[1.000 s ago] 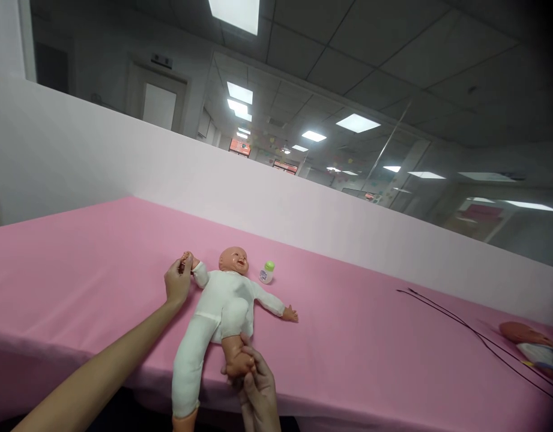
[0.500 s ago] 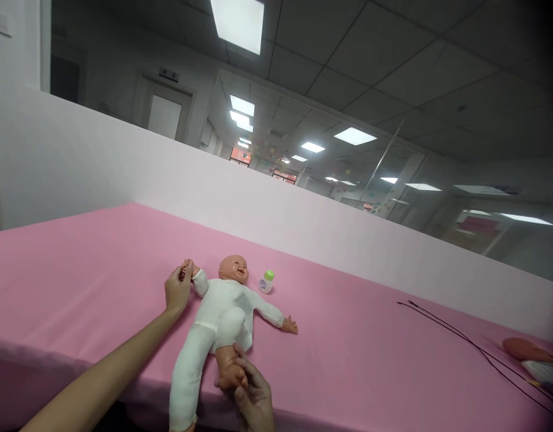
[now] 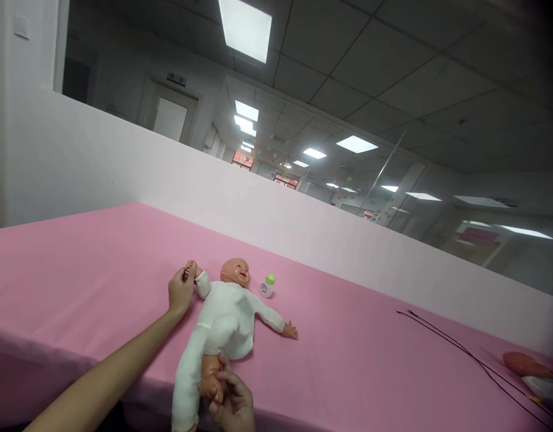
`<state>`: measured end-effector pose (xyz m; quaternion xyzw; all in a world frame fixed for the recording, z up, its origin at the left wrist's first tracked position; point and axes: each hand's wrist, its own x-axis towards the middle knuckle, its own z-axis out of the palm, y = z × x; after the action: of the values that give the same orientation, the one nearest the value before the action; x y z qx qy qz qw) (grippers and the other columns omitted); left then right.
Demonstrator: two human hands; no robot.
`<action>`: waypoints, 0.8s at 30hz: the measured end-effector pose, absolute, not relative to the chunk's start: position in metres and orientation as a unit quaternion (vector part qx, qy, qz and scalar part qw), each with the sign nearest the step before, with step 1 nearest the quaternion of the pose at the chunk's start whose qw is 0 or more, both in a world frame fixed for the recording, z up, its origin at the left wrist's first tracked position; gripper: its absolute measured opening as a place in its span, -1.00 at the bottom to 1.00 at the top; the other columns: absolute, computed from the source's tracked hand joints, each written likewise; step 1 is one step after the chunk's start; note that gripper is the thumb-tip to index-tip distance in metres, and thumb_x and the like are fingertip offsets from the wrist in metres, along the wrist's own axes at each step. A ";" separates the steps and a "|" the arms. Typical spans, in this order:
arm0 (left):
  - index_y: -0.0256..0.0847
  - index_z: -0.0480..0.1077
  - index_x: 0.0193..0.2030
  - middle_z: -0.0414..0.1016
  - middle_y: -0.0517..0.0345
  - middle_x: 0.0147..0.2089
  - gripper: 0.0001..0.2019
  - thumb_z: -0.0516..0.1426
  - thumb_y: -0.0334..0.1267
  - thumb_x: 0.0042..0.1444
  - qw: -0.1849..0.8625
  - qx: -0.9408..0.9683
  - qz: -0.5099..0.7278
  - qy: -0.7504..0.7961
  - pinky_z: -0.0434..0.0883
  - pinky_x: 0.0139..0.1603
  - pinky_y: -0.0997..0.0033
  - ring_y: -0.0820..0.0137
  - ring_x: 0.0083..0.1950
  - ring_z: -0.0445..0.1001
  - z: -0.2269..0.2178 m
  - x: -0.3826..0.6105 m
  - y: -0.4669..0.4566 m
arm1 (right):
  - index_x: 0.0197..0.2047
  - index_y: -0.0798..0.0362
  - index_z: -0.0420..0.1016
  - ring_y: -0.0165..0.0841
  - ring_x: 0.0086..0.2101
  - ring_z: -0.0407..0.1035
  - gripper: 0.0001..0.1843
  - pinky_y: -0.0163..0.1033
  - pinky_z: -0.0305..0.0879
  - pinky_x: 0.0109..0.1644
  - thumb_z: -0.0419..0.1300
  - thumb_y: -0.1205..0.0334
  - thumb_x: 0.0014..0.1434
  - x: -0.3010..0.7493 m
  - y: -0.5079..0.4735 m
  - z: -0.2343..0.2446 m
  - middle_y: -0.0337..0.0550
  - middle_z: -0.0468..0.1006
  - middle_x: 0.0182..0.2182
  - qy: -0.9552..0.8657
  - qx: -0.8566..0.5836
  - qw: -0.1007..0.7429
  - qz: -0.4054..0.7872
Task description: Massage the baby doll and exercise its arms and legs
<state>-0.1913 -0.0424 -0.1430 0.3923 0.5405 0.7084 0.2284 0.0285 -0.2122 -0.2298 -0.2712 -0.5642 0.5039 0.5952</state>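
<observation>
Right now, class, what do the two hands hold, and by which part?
Both grip the white-clothed plastic baby doll: left hand its hand, right hand its foot.

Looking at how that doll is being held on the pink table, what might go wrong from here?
1. The doll lies near the table's front edge, one leg hanging over; it might slide off.
2. The right hand bends the doll's foot upward, which may strain the soft leg.
3. The small bottle stands close by the doll's head and could be knocked over.
</observation>
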 end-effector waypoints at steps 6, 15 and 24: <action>-0.14 0.44 -0.40 0.55 0.16 -0.40 -0.49 0.09 0.27 0.30 0.246 0.392 0.717 0.521 0.28 -0.31 0.37 0.30 -0.34 0.45 -0.140 -0.190 -0.045 | -0.19 -0.10 0.71 0.03 0.09 0.56 -0.48 0.01 0.55 0.09 0.63 -0.13 -0.20 0.024 -0.212 -0.239 0.15 0.69 0.04 -0.553 -0.258 0.606 0.510; -0.14 0.48 -0.32 0.53 0.15 -0.39 -0.58 0.11 0.17 0.32 0.196 0.410 0.725 0.518 0.32 -0.28 0.35 0.29 -0.34 0.45 -0.137 -0.190 -0.046 | 0.08 -0.06 0.58 -0.31 -0.39 0.57 -0.41 -0.31 0.38 -0.50 0.53 -0.12 0.05 0.028 -0.226 -0.149 0.07 0.62 0.13 -0.374 -0.357 0.708 0.481; -0.14 0.56 -0.15 0.51 0.08 -0.29 -0.77 0.15 -0.07 0.29 0.050 0.705 0.591 0.388 0.38 -0.25 0.37 0.32 -0.32 0.47 -0.135 -0.178 -0.071 | -0.02 -0.07 0.62 -0.28 -0.43 0.59 -0.45 -0.28 0.41 -0.52 0.54 -0.17 0.02 0.076 -0.237 -0.155 0.06 0.65 0.11 -0.346 -0.361 0.726 0.471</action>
<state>-0.1777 -0.0707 -0.1345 0.7050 0.3883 0.5913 0.0503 0.0759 -0.2374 -0.1547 -0.3608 -0.3464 0.4715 0.7263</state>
